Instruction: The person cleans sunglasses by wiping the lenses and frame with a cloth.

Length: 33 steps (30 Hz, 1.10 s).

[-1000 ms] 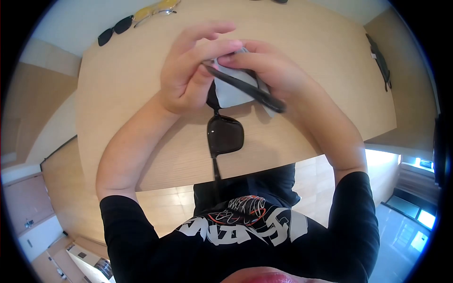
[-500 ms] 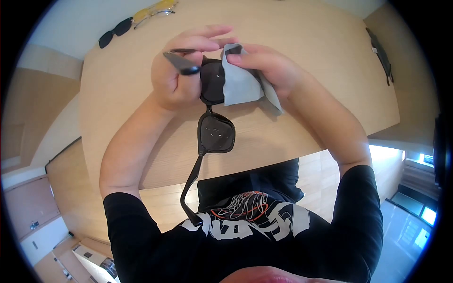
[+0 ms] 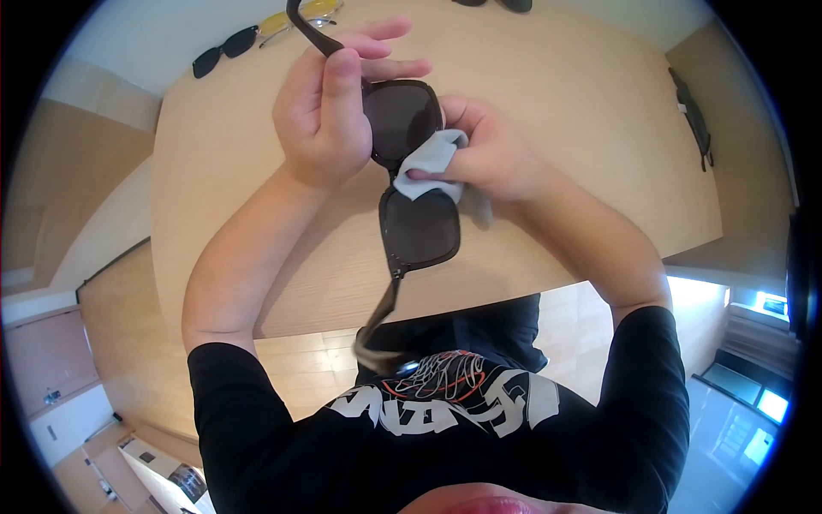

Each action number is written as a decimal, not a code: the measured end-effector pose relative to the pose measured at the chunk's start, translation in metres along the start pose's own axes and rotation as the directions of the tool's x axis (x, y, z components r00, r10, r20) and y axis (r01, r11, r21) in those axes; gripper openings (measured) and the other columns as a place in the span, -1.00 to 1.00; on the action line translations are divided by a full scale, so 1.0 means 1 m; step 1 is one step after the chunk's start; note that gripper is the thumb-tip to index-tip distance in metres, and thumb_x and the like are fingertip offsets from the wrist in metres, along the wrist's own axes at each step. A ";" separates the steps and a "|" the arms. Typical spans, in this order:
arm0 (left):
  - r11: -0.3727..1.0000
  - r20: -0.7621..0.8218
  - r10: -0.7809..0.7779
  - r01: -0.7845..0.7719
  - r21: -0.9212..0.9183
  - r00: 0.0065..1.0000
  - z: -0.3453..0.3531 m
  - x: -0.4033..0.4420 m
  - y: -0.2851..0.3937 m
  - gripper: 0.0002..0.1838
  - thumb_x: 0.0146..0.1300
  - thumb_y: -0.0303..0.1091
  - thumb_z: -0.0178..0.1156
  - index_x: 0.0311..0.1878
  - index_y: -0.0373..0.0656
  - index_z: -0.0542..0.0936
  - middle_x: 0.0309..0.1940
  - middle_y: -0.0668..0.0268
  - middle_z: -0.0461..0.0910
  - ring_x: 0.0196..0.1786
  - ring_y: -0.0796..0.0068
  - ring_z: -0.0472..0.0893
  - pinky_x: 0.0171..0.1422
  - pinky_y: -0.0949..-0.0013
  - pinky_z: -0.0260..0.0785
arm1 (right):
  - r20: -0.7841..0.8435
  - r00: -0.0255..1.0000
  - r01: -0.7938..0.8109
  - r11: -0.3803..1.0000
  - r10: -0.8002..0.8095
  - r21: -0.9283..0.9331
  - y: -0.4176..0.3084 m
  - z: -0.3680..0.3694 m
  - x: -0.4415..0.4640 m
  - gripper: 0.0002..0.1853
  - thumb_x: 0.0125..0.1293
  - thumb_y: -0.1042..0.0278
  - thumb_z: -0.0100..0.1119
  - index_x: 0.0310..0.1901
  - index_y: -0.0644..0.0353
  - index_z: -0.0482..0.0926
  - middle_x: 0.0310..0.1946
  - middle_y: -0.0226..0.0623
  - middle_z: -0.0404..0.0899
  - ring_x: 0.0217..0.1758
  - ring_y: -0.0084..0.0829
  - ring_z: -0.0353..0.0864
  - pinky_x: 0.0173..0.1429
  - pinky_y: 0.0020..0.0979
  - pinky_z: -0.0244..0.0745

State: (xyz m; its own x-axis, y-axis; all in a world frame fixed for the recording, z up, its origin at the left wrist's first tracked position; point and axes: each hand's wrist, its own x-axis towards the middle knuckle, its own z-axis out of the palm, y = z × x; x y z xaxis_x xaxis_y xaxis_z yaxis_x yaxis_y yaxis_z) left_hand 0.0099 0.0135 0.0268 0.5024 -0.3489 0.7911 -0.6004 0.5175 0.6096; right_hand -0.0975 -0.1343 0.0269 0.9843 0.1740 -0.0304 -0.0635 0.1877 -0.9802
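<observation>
Two things we've got: shades (image 3: pixel 419 230) gripped at one end in our left hand (image 3: pixel 324 120), cloth (image 3: pixel 431 161) pinched against their middle in our right hand (image 3: pixel 495 156).

For the frame of the sunglasses (image 3: pixel 398 124), looks like hard plastic, smooth and slightly glossy. For the lenses (image 3: pixel 421 227), seems smooth, with only weak shine; glass or plastic, cannot tell. For the cloth (image 3: pixel 431 158), looks like thin, soft fabric, matt and with folds. On the desk (image 3: pixel 548 94), shows a wood or wood-like surface, smooth, with fine grain and faint sheen. For the shirt (image 3: pixel 479 454), appears to be matt fabric, with a flat print (image 3: pixel 419 415). On the floor (image 3: pixel 304 364), looks smooth and rather shiny.
</observation>
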 end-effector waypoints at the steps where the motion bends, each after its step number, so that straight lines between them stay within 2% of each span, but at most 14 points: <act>1: 1.000 -0.004 0.004 -0.004 0.002 1.000 0.000 0.000 -0.001 -0.67 0.53 -0.27 -0.18 -0.10 -0.38 0.44 -0.01 -0.15 0.56 -0.19 0.13 0.73 -0.08 0.33 0.60 | -0.044 0.999 0.023 0.999 -0.024 -0.029 0.010 -0.004 0.001 -0.79 0.06 0.45 0.41 -0.33 0.17 0.53 -0.39 -0.44 0.57 -0.34 -0.64 0.50 -0.24 -0.54 0.42; 2: 1.000 -0.008 0.009 -0.009 0.004 1.000 0.000 -0.001 -0.002 -0.67 0.53 -0.27 -0.18 -0.11 -0.38 0.44 -0.01 -0.14 0.56 -0.20 0.14 0.73 -0.11 0.35 0.60 | -0.081 0.992 0.093 0.991 -0.101 -0.097 0.015 -0.005 0.001 -0.80 0.05 0.46 0.39 -0.33 0.17 0.53 -0.40 -0.45 0.56 -0.34 -0.65 0.49 -0.25 -0.54 0.42; 5: 0.994 0.026 -0.023 0.020 0.106 0.999 -0.003 -0.001 0.002 -0.63 0.55 -0.26 -0.29 -0.10 -0.38 0.42 0.01 -0.15 0.53 -0.20 0.00 0.71 -0.11 0.17 0.64 | -0.122 0.939 0.274 0.913 -0.322 -0.302 0.020 -0.007 -0.001 -0.80 0.02 0.50 0.36 -0.34 0.19 0.52 -0.42 -0.46 0.53 -0.36 -0.65 0.46 -0.27 -0.54 0.40; 7: 0.999 -0.003 0.008 -0.008 0.049 1.000 -0.002 -0.001 0.000 -0.67 0.54 -0.27 -0.21 -0.12 -0.37 0.43 -0.05 -0.09 0.57 -0.23 0.12 0.72 -0.16 0.31 0.61 | -0.076 0.894 0.372 0.824 -0.443 -0.427 0.019 -0.009 -0.003 -0.80 0.00 0.52 0.35 -0.33 0.20 0.53 -0.42 -0.46 0.53 -0.35 -0.65 0.46 -0.27 -0.53 0.40; 8: 1.000 -0.018 0.023 -0.022 0.020 1.000 -0.001 0.000 -0.001 -0.68 0.53 -0.27 -0.17 -0.13 -0.36 0.44 -0.08 -0.05 0.59 -0.25 0.18 0.73 -0.19 0.38 0.60 | -0.092 0.886 0.381 0.827 -0.454 -0.413 0.018 -0.008 -0.004 -0.81 0.00 0.52 0.34 -0.33 0.20 0.53 -0.42 -0.46 0.53 -0.35 -0.64 0.46 -0.27 -0.53 0.40; 10: 1.000 -0.012 0.023 -0.023 0.019 1.000 -0.004 0.000 -0.001 -0.68 0.53 -0.27 -0.16 -0.13 -0.37 0.45 -0.10 -0.04 0.59 -0.27 0.19 0.73 -0.19 0.38 0.60 | -0.126 0.870 0.399 0.832 -0.476 -0.384 0.014 -0.005 -0.005 -0.81 0.01 0.52 0.33 -0.32 0.21 0.54 -0.41 -0.45 0.53 -0.34 -0.64 0.46 -0.26 -0.53 0.41; 13: 0.998 -0.004 0.048 -0.047 0.035 0.999 -0.006 0.002 -0.001 -0.67 0.53 -0.26 -0.15 -0.13 -0.37 0.45 -0.11 -0.03 0.60 -0.28 0.20 0.73 -0.19 0.38 0.59 | -0.259 0.866 0.362 0.894 -0.427 -0.265 0.013 -0.008 -0.004 -0.83 0.01 0.51 0.33 -0.33 0.22 0.55 -0.40 -0.44 0.53 -0.33 -0.62 0.47 -0.24 -0.53 0.41; 16: 0.999 -0.045 0.021 -0.019 0.034 0.999 -0.002 0.003 0.001 -0.67 0.53 -0.26 -0.14 -0.13 -0.37 0.46 -0.11 -0.02 0.60 -0.27 0.21 0.73 -0.20 0.38 0.59 | -0.197 0.872 0.351 0.853 -0.448 -0.387 0.013 -0.013 -0.002 -0.82 -0.01 0.48 0.36 -0.35 0.21 0.55 -0.41 -0.44 0.53 -0.34 -0.61 0.47 -0.25 -0.53 0.41; 19: 0.999 -0.082 -0.023 0.025 0.031 0.996 0.004 0.002 0.003 -0.68 0.52 -0.25 -0.12 -0.13 -0.37 0.46 -0.13 0.00 0.61 -0.27 0.22 0.73 -0.20 0.39 0.59 | -0.154 0.917 0.251 0.831 -0.369 -0.496 0.011 -0.010 -0.001 -0.80 -0.04 0.43 0.40 -0.39 0.20 0.55 -0.45 -0.45 0.53 -0.38 -0.61 0.46 -0.29 -0.53 0.39; 23: 0.999 -0.077 -0.044 0.045 0.016 0.996 0.004 0.000 0.007 -0.68 0.51 -0.24 -0.08 -0.13 -0.37 0.47 -0.15 0.01 0.61 -0.27 0.23 0.73 -0.19 0.39 0.58 | -0.181 0.943 0.198 0.907 -0.280 -0.371 0.016 -0.007 -0.001 -0.79 -0.07 0.41 0.41 -0.42 0.20 0.54 -0.48 -0.45 0.53 -0.41 -0.62 0.45 -0.33 -0.53 0.37; 26: 0.996 0.000 0.003 -0.003 0.094 1.000 -0.003 0.001 0.006 -0.66 0.54 -0.28 -0.22 -0.13 -0.38 0.45 -0.09 -0.03 0.57 -0.24 0.11 0.71 -0.14 0.18 0.66 | -0.214 0.941 0.180 0.922 -0.263 -0.343 0.010 -0.007 -0.003 -0.81 -0.04 0.45 0.41 -0.43 0.20 0.54 -0.46 -0.44 0.55 -0.40 -0.61 0.48 -0.32 -0.54 0.39; 28: 0.991 0.014 0.047 -0.049 0.121 0.999 -0.008 0.003 0.007 -0.65 0.54 -0.27 -0.22 -0.12 -0.39 0.45 -0.11 -0.02 0.57 -0.25 0.13 0.70 -0.13 0.16 0.66 | -0.263 0.936 0.159 0.947 -0.234 -0.278 0.005 -0.005 -0.005 -0.81 -0.01 0.46 0.42 -0.42 0.20 0.53 -0.44 -0.42 0.58 -0.37 -0.59 0.53 -0.30 -0.54 0.43; 31: 0.986 0.023 0.105 -0.107 0.126 0.994 -0.013 0.006 0.004 -0.66 0.53 -0.26 -0.17 -0.07 -0.38 0.46 -0.12 0.02 0.58 -0.20 0.19 0.68 -0.06 0.18 0.63 | -0.330 0.930 0.178 0.984 -0.161 0.019 -0.006 -0.002 -0.004 -0.80 0.05 0.44 0.44 -0.41 0.19 0.53 -0.40 -0.35 0.62 -0.31 -0.54 0.61 -0.27 -0.54 0.48; 33: 0.985 0.019 0.106 -0.108 0.134 0.994 -0.012 0.005 0.000 -0.70 0.51 -0.27 -0.11 -0.06 -0.35 0.47 -0.13 0.05 0.57 -0.21 0.19 0.67 -0.03 0.22 0.59 | -0.316 0.928 0.185 0.980 -0.198 -0.071 -0.016 -0.007 -0.004 -0.78 0.07 0.40 0.45 -0.41 0.18 0.53 -0.41 -0.32 0.63 -0.30 -0.50 0.64 -0.26 -0.53 0.50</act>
State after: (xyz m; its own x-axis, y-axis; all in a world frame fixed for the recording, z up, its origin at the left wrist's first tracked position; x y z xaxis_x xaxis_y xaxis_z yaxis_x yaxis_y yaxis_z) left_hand 0.0198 0.0213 0.0296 0.4237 -0.3070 0.8522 -0.7292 0.4424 0.5220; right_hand -0.0997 -0.1447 0.0417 0.9778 -0.1815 0.1044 0.1320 0.1475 -0.9802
